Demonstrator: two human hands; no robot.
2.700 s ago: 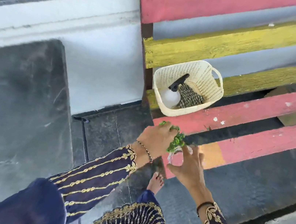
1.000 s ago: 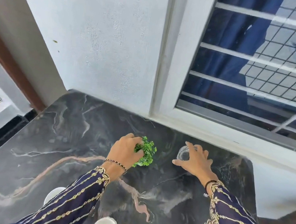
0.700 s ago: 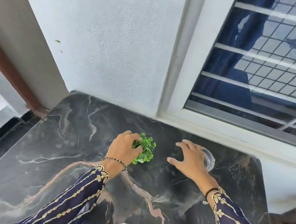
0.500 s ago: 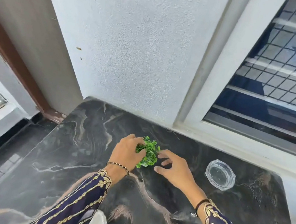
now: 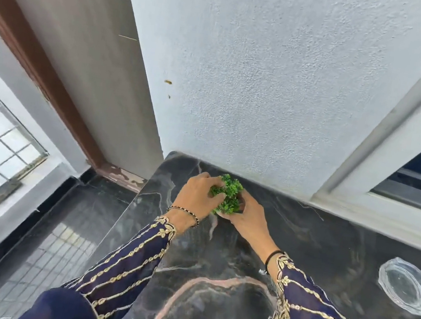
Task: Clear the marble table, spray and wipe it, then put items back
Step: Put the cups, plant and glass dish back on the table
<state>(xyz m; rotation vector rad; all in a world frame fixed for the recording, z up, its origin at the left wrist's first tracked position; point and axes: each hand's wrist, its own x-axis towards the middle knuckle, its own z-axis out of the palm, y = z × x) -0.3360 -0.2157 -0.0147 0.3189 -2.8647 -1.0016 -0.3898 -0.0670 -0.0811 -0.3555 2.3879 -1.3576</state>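
Both hands, left and right, cup the plant at the table's far left corner, near the wall. A glass dish sits well apart to the right.

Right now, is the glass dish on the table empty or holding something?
Empty, as far as shows: the glass dish sits open side up on the marble table, and only dark marble shows through its clear base.
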